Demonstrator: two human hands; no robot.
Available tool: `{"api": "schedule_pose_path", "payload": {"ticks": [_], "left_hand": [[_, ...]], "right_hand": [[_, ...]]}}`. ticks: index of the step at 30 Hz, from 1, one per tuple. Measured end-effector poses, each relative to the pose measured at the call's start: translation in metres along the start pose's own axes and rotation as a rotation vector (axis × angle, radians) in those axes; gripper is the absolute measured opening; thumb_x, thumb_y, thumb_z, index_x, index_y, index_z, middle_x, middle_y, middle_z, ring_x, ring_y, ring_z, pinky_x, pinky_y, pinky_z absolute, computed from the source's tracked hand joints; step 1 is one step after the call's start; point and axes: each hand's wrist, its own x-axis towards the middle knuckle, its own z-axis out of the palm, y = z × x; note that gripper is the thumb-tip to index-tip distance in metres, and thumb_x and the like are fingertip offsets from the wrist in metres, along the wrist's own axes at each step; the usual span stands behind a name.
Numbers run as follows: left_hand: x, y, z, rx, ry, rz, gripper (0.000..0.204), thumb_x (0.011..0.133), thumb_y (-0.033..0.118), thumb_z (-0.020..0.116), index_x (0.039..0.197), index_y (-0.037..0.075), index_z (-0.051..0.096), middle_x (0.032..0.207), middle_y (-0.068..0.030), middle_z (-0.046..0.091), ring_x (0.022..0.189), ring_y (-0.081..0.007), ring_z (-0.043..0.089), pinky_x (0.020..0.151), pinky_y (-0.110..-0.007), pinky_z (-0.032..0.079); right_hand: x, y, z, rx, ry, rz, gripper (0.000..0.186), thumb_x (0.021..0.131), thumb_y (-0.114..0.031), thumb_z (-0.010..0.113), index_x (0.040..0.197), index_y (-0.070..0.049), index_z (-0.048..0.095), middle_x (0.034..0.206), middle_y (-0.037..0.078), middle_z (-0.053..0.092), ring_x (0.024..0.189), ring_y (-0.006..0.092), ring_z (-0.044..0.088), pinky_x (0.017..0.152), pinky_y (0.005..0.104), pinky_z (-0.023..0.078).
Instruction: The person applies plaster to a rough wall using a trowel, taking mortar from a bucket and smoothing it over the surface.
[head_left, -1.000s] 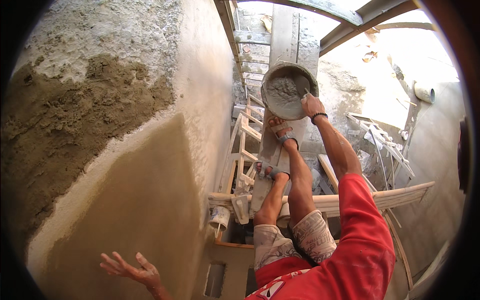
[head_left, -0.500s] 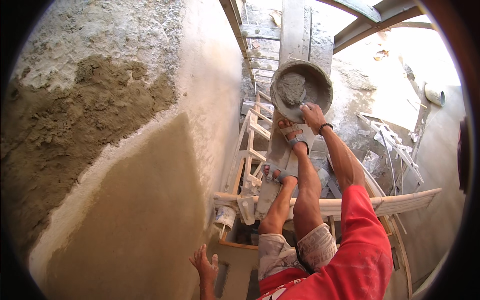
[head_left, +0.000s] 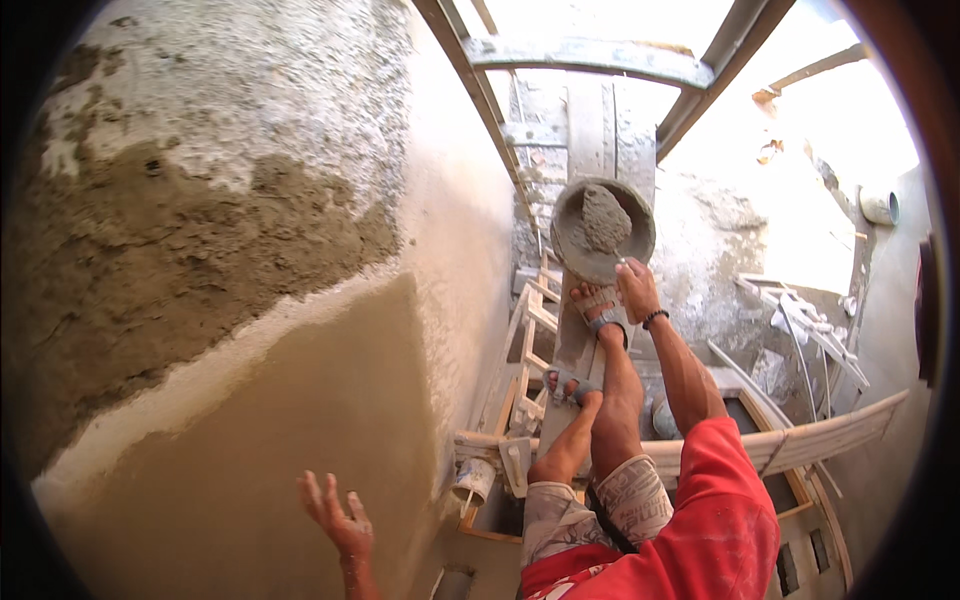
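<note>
My right hand point(head_left: 638, 290) is closed round the handle of a trowel point(head_left: 621, 262) held over a round mortar tub point(head_left: 648, 225). A heap of wet grey mortar point(head_left: 606, 218) covers the trowel's blade, so the blade itself is hidden. The tub stands on a plank point(head_left: 592, 130), just beyond my sandalled feet. Low on the left, my left hand point(head_left: 340, 518) is raised with fingers spread, holding nothing, in front of the smooth plastered part of the wall point(head_left: 270, 430). Rough, fresh mortar point(head_left: 190, 240) clings to the wall above that.
A metal frame point(head_left: 590, 60) crosses the top. Beneath my legs runs a wooden rail point(head_left: 830, 430), with a small white bucket point(head_left: 474, 482) at its left end. Wooden ladder-like pieces point(head_left: 810, 330) and a pipe end point(head_left: 879, 206) lie at the right, below the plank.
My right hand has drawn up a heap of mortar on the trowel inside the tub. My left hand has risen and moved left, fingers spreading. The whole view has shifted.
</note>
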Motion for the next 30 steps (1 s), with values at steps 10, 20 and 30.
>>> {"api": "schedule_pose_path", "payload": {"ticks": [10, 20, 30], "left_hand": [[0.047, -0.058, -0.3, 0.619, 0.887, -0.092, 0.059, 0.092, 0.023, 0.058, 0.146, 0.013, 0.036, 0.155, -0.0271, 0.014, 0.142, -0.0514, 0.012, 0.108, -0.07, 0.014], [0.034, -0.116, -0.383, 0.645, 0.941, -0.315, 0.076, 0.083, 0.028, 0.069, 0.147, 0.014, 0.032, 0.155, -0.0274, 0.012, 0.142, -0.0512, 0.011, 0.11, -0.068, 0.013], [0.043, -0.14, -0.37, 0.617, 1.015, -0.272, 0.079, 0.087, 0.041, 0.059, 0.152, 0.017, 0.021, 0.156, -0.0265, 0.009, 0.143, -0.0511, 0.006, 0.11, -0.07, 0.006]], "right_hand": [[-0.094, -0.326, 0.028, 0.328, 0.37, -0.523, 0.016, 0.087, -0.016, 0.039, 0.089, -0.004, 0.049, 0.072, 0.007, 0.052, 0.054, 0.0123, 0.05, 0.045, 0.0255, 0.043], [-0.085, -0.667, -0.006, 0.98, 0.473, -1.098, 0.028, 0.101, -0.03, 0.044, 0.095, -0.004, 0.052, 0.071, 0.005, 0.053, 0.06, 0.0154, 0.056, 0.052, 0.0286, 0.048], [0.019, -0.914, 0.242, 0.106, 0.969, -1.445, 0.053, 0.088, -0.01, 0.057, 0.133, 0.001, 0.032, 0.111, 0.032, 0.051, 0.081, 0.0505, 0.061, 0.065, 0.0545, 0.051]]}}
